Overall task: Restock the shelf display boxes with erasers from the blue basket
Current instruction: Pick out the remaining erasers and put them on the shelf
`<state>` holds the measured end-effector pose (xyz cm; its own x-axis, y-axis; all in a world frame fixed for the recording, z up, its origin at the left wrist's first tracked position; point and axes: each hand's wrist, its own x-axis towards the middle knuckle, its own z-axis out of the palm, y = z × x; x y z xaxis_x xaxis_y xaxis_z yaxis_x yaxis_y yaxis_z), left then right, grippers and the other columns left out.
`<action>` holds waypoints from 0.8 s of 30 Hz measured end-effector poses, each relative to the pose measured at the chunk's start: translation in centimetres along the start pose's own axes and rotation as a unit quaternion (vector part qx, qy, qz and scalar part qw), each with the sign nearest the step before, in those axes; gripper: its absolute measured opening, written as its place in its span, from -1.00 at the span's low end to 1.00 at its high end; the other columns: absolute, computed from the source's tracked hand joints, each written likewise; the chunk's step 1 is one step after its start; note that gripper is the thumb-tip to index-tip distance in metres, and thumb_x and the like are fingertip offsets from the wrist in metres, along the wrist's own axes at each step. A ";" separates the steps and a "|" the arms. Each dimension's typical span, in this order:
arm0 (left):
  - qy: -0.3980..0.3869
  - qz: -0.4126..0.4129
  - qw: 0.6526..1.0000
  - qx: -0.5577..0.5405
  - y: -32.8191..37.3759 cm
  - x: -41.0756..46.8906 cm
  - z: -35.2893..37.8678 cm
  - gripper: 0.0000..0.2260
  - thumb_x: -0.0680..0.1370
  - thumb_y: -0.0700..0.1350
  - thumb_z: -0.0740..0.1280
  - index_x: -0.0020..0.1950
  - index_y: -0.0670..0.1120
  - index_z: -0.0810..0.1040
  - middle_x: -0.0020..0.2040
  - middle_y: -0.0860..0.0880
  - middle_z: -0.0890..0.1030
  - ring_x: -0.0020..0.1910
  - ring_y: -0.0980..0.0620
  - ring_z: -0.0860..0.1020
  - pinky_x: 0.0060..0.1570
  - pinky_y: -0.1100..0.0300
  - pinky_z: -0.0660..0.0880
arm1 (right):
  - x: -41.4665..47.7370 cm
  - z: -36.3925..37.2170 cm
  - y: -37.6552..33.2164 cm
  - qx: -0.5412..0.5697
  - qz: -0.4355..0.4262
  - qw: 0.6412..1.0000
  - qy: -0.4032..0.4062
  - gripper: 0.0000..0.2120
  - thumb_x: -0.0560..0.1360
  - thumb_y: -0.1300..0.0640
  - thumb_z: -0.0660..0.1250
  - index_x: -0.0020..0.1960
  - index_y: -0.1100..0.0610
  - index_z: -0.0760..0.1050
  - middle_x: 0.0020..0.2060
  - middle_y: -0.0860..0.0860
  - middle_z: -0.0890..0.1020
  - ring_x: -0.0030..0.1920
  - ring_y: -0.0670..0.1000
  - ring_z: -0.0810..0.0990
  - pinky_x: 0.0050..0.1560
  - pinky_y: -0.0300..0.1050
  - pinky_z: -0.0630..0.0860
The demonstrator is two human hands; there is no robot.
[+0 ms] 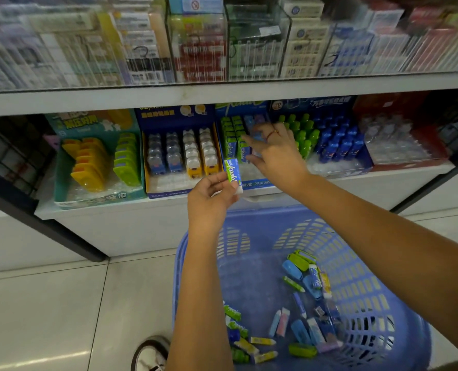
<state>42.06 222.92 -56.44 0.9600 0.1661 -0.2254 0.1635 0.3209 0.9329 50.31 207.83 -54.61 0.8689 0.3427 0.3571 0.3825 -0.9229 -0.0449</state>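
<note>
My left hand (209, 199) holds a green-sleeved white eraser (233, 174) upright, just in front of the lower shelf. My right hand (272, 153) reaches into the blue display box (257, 184), fingers spread, touching the rows of green and blue erasers (233, 137) standing there; it is blurred and I cannot tell whether it grips one. Below my arms stands the blue basket (356, 277), with several loose erasers (311, 311) in green, blue, pink and yellow on its bottom.
Left of that box stand a box of bear-shaped erasers (182, 153) and a teal box with yellow and green items (99, 162). To the right is a box of green and blue bottle-shaped items (329, 140). Upper shelf (222, 95) overhangs. My shoe (150, 354) rests on the tiled floor.
</note>
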 end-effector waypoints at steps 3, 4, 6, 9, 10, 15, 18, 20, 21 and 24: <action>0.008 0.042 0.997 0.070 -0.2 -0.1 -0.2 -0.81 0.48 -0.26 0.41 0.01 0.00 0.57 -0.07 -0.05 0.65 -0.19 0.13 0.63 -0.18 0.35 0.55 | -1.1 -1.2 -1.1 0.268 0.049 0.962 0.019 -0.73 0.53 0.10 0.33 0.20 0.11 0.57 0.02 0.01 0.59 -0.02 -0.07 0.54 0.05 -0.16 0.47; 0.009 0.060 0.994 0.090 -0.1 0.0 -0.2 -0.80 0.48 -0.26 0.41 0.02 0.00 0.57 -0.09 -0.02 0.64 -0.18 0.15 0.62 -0.17 0.34 0.55 | -1.5 -1.7 -1.5 0.342 0.052 0.938 -0.001 -0.79 0.52 0.10 0.34 0.13 0.06 0.61 -0.07 -0.09 0.61 -0.10 -0.17 0.55 -0.02 -0.24 0.49; 0.005 0.088 0.991 0.102 0.0 0.0 -0.1 -0.81 0.48 -0.25 0.41 0.05 -0.03 0.58 -0.10 0.02 0.63 -0.15 0.16 0.61 -0.10 0.28 0.56 | -1.9 -2.8 -2.0 0.389 0.045 0.919 -0.039 -0.85 0.48 0.09 0.39 0.04 -0.05 0.61 -0.14 -0.23 0.60 -0.13 -0.24 0.57 -0.05 -0.33 0.51; 0.002 0.117 0.985 0.130 0.3 0.0 0.2 -0.81 0.50 -0.24 0.40 0.06 -0.02 0.59 -0.05 0.01 0.65 -0.08 0.11 0.62 0.02 0.16 0.57 | -1.3 -3.8 -1.9 0.413 0.063 0.907 -0.059 -0.84 0.41 0.12 0.47 -0.08 -0.09 0.58 -0.22 -0.24 0.61 -0.18 -0.25 0.58 -0.06 -0.31 0.55; 0.009 0.132 0.979 0.157 0.3 0.0 0.4 -0.80 0.52 -0.23 0.38 0.10 -0.02 0.59 -0.01 0.02 0.65 -0.05 0.12 0.61 0.05 0.19 0.56 | -1.0 -3.8 -1.8 0.419 0.074 0.903 -0.055 -0.84 0.39 0.14 0.49 -0.10 -0.06 0.57 -0.24 -0.22 0.61 -0.22 -0.25 0.57 -0.10 -0.34 0.55; 0.002 0.193 0.882 0.429 -0.7 0.1 1.4 -0.65 0.58 -0.16 0.29 0.37 -0.11 0.44 0.36 -0.03 0.47 0.36 0.03 0.38 0.26 0.29 0.31 | 1.1 -3.0 -0.8 0.353 0.112 0.927 0.059 -0.86 0.40 0.20 0.47 -0.05 0.15 0.60 -0.22 -0.06 0.60 -0.26 -0.18 0.56 -0.18 -0.49 0.48; -0.011 0.160 0.855 0.494 -1.5 0.0 1.9 -0.58 0.58 -0.16 0.28 0.44 -0.14 0.35 0.45 -0.02 0.36 0.44 0.02 0.25 0.34 0.23 0.23 | 2.1 -1.8 -1.0 0.325 0.100 0.938 0.065 -0.84 0.40 0.19 0.47 -0.04 0.22 0.61 -0.20 0.02 0.64 -0.23 -0.10 0.57 -0.14 -0.36 0.51; 0.000 0.165 0.852 0.496 -1.8 0.0 1.9 -0.58 0.58 -0.17 0.28 0.44 -0.13 0.36 0.44 0.00 0.36 0.42 0.02 0.26 0.32 0.23 0.25 | 2.6 -1.1 -1.2 0.310 0.082 0.946 0.055 -0.84 0.41 0.19 0.47 -0.04 0.22 0.62 -0.15 0.05 0.66 -0.17 -0.09 0.57 -0.09 -0.30 0.49; 0.002 0.170 0.853 0.494 -1.8 0.1 1.9 -0.59 0.57 -0.17 0.28 0.43 -0.12 0.37 0.43 0.01 0.38 0.41 0.02 0.27 0.31 0.24 0.26 | 2.7 -0.8 -1.2 0.295 0.071 0.952 0.044 -0.84 0.41 0.18 0.46 -0.03 0.21 0.62 -0.13 0.05 0.67 -0.14 -0.09 0.57 -0.08 -0.31 0.45; -0.002 0.172 0.861 0.479 -1.8 0.3 1.7 -0.60 0.57 -0.18 0.28 0.41 -0.12 0.39 0.41 0.01 0.40 0.39 0.02 0.28 0.30 0.25 0.25 | 3.0 0.1 -0.9 0.244 0.042 0.969 0.003 -0.83 0.42 0.17 0.45 -0.03 0.23 0.61 -0.09 0.08 0.67 -0.03 0.01 0.57 -0.06 -0.32 0.37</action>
<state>42.40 220.81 -57.70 0.9896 0.0935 0.1091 -0.0198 -0.6633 0.7481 52.59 209.74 -53.53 0.9019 0.2683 0.3386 0.4153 -0.7544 -0.5084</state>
